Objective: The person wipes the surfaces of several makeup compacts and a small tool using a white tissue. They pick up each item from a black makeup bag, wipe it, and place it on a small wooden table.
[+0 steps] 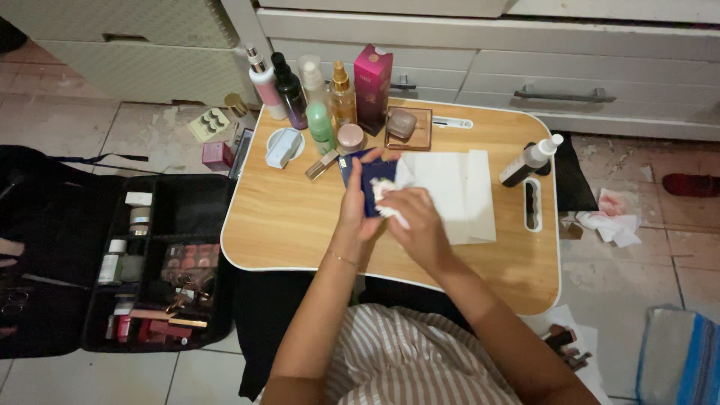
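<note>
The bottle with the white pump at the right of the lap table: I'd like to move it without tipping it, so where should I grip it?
Grip the dark bottle round its lower body, from the right: it leans, and the white paper lies left.

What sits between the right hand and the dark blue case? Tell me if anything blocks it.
Only a crumpled white tissue: the right hand presses it against the dark blue case, which the left hand holds above the wooden lap table. Nothing else visible stands between them.
</note>
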